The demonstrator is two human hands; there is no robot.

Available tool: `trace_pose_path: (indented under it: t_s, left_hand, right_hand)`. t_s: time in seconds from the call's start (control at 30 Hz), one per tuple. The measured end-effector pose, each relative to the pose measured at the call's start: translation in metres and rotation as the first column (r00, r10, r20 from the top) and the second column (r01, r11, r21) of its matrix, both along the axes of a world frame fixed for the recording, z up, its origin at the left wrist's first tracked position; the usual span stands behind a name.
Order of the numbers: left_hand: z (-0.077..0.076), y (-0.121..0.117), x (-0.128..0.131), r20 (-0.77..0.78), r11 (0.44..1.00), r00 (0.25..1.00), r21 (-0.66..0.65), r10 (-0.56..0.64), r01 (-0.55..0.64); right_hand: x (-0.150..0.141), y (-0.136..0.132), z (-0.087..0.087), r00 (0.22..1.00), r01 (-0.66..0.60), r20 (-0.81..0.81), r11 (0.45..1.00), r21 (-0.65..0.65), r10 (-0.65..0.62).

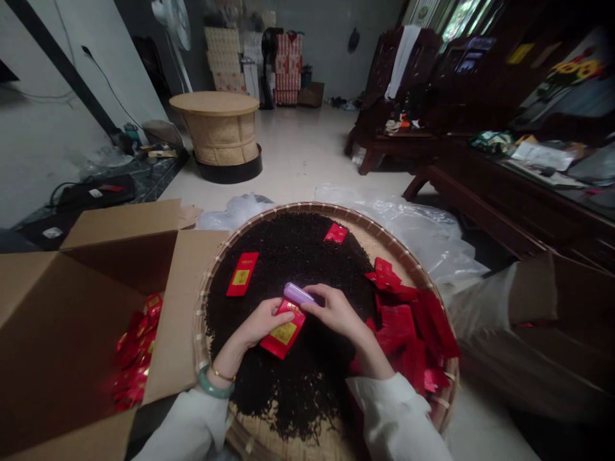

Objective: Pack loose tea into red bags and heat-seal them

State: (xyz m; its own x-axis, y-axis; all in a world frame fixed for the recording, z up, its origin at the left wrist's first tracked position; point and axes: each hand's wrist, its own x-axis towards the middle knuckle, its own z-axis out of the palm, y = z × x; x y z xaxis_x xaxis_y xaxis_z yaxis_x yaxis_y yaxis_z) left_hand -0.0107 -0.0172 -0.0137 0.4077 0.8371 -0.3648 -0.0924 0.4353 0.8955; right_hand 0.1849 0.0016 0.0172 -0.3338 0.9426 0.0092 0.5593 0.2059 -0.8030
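Note:
My left hand (pixel 269 321) is closed on a red tea packet (pixel 282 331) with a yellow label, thumb across its front. My right hand (pixel 335 310) grips a small purple handheld bag sealer (pixel 298 294) at the packet's top edge. Both hands are above a round bamboo tray (pixel 200 320) spread with dark loose tea leaves (pixel 293 250). One red packet (pixel 243 274) lies on the leaves at the left, and another red packet (pixel 336 234) rests toward the back. Many flat red packets (pixel 408 326) are heaped along the tray's right side.
An open cardboard box (pixel 161 320) at the left holds several filled red packets (pixel 139 352). Clear plastic sheeting (pixel 408 234) lies behind the tray. Another carton (pixel 538 320) stands at the right. Farther off are a round wooden table (pixel 216 105) and a dark wooden bench (pixel 480 198).

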Motion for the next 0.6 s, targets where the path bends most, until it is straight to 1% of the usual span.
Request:
trace_pose_path:
  t_s: [0.13,0.37,0.6]
  left_hand:
    - [-0.0011,-0.0008,0.0006,-0.025,1.000,1.000,-0.007,-0.005,0.005]
    - [0.0013,-0.0012,0.0027,0.004,1.000,1.000,-0.020,0.008,-0.008]
    - [0.0048,0.0011,0.0041,0.033,0.995,0.994,-0.007,0.100,-0.100]
  right_hand:
    - [-0.0065,-0.0002,-0.0006,1.000,0.000,0.010,1.000,0.021,-0.001]
    - [-0.0052,-0.0013,-0.0047,0.999,-0.011,0.036,0.998,0.061,0.009]
    - [-0.0098,-0.0036,-0.0012,1.000,-0.016,0.009,0.999,0.038,0.016]
